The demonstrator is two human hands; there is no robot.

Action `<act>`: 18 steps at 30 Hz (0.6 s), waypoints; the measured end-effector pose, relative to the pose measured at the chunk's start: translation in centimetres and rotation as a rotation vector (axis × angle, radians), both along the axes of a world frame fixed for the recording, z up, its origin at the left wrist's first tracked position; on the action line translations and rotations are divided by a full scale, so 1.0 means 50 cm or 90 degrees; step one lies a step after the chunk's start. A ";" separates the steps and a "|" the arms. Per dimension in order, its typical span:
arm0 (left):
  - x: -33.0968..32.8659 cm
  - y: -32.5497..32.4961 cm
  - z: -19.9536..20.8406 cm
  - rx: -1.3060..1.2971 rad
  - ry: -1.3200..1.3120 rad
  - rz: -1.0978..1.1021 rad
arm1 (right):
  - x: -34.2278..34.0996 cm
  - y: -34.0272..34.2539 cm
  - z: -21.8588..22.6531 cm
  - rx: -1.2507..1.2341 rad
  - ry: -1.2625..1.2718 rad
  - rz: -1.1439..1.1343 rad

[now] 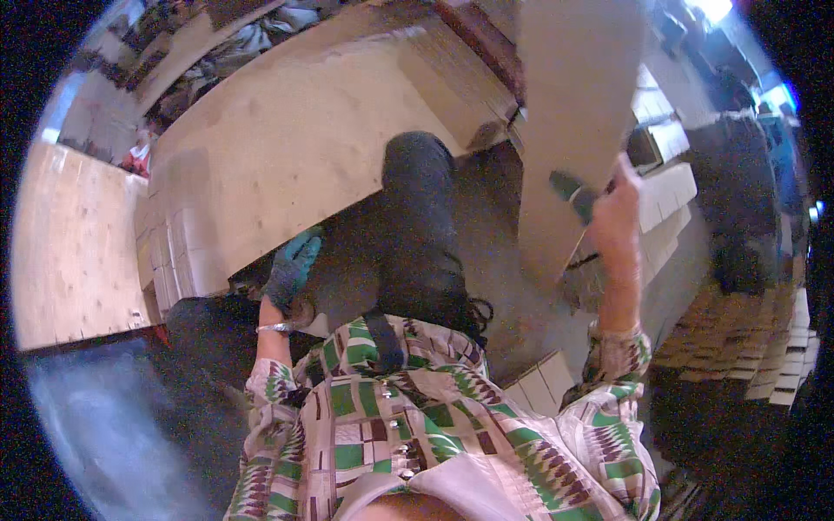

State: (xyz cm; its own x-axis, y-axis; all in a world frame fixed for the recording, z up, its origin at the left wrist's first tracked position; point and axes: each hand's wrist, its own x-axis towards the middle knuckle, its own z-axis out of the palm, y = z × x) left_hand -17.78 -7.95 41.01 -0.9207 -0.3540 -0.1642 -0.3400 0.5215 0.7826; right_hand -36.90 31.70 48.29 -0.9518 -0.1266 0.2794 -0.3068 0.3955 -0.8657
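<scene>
My right hand (618, 208), bare at the wrist and knuckles, is closed on the lower right edge of a tall flat cardboard sheet (578, 95), held up at the right. A dark green, rounded piece (569, 189) sticks out from that hand across the sheet; whether it is a covered thumb or a separate object I cannot tell. Beside the near edge of a pale wooden board (295, 130) is my left hand (294, 267), in a teal and grey glove. Its fingers are loosely extended, with nothing visible in them; contact with the board is unclear.
Stacked cardboard pieces (187, 252) stand at the board's left end. Another wooden board (78, 243) lies farther left. More stacks of cardboard (738, 339) fill the right side, and cardboard (540, 382) lies low near my right forearm. My dark-trousered knee (421, 182) juts toward the board.
</scene>
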 end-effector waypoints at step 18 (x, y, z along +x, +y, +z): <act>0.019 -0.004 -0.300 0.212 -0.042 0.183 | -0.273 -0.548 -0.191 -0.172 -0.137 0.300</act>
State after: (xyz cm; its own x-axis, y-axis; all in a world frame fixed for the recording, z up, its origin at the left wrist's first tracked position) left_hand -16.81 -8.16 25.99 -0.7768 -0.5115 -0.3673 -0.4887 0.1220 0.8639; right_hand -50.53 4.30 38.75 -0.8487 -0.5018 0.1670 -0.2018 0.0154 -0.9793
